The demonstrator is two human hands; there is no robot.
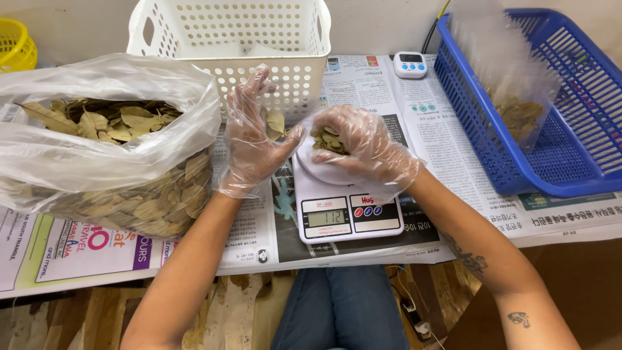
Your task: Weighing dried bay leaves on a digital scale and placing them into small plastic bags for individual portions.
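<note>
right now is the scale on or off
On. The scale's small display is lit and shows digits, while the right hand holds dried leaves over its white platform.

Thin, crinkled, see-through plastic gloves cover the left hand (251,139) and the right hand (366,146). The dry, matt olive-brown leaves (328,140) look brittle. The white kitchen scale (346,210) is smooth glossy plastic, the big clear leaf bag (97,155) shiny wrinkled film, the white perforated basket (233,39) hard plastic, the newsprint sheets (447,149) matt paper.
</note>
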